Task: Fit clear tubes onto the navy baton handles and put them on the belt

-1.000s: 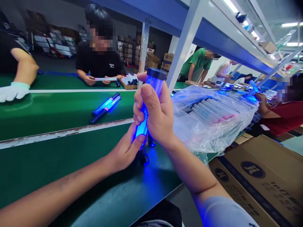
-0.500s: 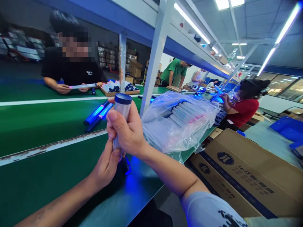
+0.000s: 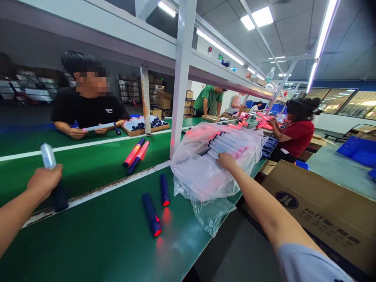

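Note:
My left hand [image 3: 44,181] is wrapped round a light stick [image 3: 48,156] at the left; its clear tube points up and its dark handle hangs below the fist. At the open plastic bag [image 3: 188,176], my right hand [image 3: 226,160] has its fingers curled at the near ends of the clear tubes [image 3: 225,145], which have dark caps and pink ends. The fingertips are partly hidden among the tubes. Two dark blue handles [image 3: 152,214], glowing red at one end, lie on the green bench between my hands.
Two red-lit light sticks [image 3: 136,154] lie beyond the bench's pale strip. Across from me, a person in black [image 3: 88,109] holds a tube beside a tray [image 3: 160,128] of sticks. A white post [image 3: 182,78] rises behind the bag. A large carton [image 3: 323,211] stands at the right.
My hands, together on one tube before, are now apart. The left has carried the light stick left; the right has reached to the bagged tubes. The lit sticks changed from blue to red.

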`<state>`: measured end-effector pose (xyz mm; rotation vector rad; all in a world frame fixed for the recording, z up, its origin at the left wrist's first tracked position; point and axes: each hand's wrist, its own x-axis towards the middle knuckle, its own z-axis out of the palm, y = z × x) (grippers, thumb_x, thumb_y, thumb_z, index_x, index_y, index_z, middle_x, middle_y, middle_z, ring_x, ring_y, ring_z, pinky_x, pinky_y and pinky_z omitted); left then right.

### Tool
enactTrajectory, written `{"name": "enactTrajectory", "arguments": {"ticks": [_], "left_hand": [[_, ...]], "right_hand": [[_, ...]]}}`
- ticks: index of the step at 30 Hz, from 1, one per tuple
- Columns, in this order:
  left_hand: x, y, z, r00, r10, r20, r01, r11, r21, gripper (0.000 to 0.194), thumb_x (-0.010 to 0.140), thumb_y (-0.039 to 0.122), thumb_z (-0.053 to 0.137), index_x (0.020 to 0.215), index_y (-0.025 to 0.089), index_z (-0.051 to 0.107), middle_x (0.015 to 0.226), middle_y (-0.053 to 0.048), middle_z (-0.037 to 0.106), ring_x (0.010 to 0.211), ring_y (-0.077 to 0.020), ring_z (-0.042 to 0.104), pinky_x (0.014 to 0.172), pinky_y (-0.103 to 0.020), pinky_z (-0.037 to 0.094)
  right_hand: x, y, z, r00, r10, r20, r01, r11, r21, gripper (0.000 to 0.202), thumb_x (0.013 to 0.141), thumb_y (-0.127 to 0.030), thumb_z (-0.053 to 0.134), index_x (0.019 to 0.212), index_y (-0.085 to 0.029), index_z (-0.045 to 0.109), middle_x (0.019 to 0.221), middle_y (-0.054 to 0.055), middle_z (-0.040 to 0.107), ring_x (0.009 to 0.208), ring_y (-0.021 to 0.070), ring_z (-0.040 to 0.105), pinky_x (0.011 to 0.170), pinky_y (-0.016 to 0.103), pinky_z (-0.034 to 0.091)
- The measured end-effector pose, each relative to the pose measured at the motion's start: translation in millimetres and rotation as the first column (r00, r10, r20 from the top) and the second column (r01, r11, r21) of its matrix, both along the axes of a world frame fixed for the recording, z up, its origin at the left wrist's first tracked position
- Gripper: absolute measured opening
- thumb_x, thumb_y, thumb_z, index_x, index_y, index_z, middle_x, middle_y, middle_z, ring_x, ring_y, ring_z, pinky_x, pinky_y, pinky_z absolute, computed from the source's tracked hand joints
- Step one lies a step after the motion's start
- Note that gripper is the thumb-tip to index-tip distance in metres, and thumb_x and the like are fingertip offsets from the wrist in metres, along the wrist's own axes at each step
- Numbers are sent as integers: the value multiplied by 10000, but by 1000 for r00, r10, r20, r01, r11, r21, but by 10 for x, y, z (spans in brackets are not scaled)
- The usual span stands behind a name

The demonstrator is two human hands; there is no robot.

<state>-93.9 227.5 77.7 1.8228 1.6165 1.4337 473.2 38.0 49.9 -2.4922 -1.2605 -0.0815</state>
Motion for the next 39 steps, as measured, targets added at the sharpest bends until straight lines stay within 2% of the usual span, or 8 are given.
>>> {"name": "enactTrajectory", "arguments": {"ticks": [5,12,17,21,24,28,32,39], "left_hand": [[353,-57,-187,869,-133,-477,112,991,-72,277,946,421,511,1010,155,555,1001,-77,625,1094,-325,603,969,-446,492],[1352,-1236,-743,416,-690,-592,715,651,-256,343,974,492,516,876,265,755,1011,-83,658,977,-278,600,822,-374,510],[1197,-1424,-1157,645,-651,-400,637,747,-189,130,841,258,597,896,266,714,1386,-69,583,1367,-365,433,1063,-506,470],[949,-1447,-1345,797,-592,-123,552,795,-251,586,768,245,583,1348,329,586,1616,-78,359,1396,-402,460,956,-494,559],[845,-1424,-1239,814,-558,162,577,743,-340,663,768,324,617,1421,285,510,1485,-153,519,1254,-394,615,848,-458,614],[821,-1460,-775,801,-441,405,538,827,-164,558,700,374,751,1220,224,614,1293,-150,672,1252,-361,630,991,-454,576],[871,-1585,-412,682,-532,501,630,776,-33,479,698,265,784,1147,197,630,1270,-137,688,1261,-306,620,1084,-464,504],[809,-1740,-570,656,-510,556,677,723,-135,439,812,264,749,1205,214,559,1247,-100,641,1097,-227,668,987,-406,529]], "right_hand": [[89,151,-290,997,-75,-2,75,997,-24,360,954,-319,688,1265,-152,620,1381,120,569,1282,301,546,1079,551,468],[-15,160,237,983,10,-181,57,930,363,321,1007,-374,577,1212,-127,583,1172,127,646,1084,255,644,974,464,528],[-766,-40,764,911,330,-247,-20,632,775,520,1050,-590,123,1366,-244,348,1135,66,612,814,152,657,682,286,557],[-1753,-42,844,276,892,-359,163,324,932,514,976,-699,385,1280,-295,478,831,-43,562,548,88,504,496,201,449],[-2307,168,672,-59,905,-421,175,425,888,491,882,-618,643,1204,-261,540,762,-61,564,489,68,460,441,177,409],[-2662,384,301,-1,779,-627,-256,606,754,490,753,-479,824,1106,-204,625,797,-36,633,497,70,514,397,163,408],[-2889,358,33,-70,761,-645,-393,574,719,484,791,-437,803,1183,-220,622,1155,51,711,586,74,603,411,153,436],[-3074,286,-134,-77,791,-607,-280,568,774,473,800,-370,817,1184,-217,588,1029,29,734,516,59,562,453,176,462]]}}
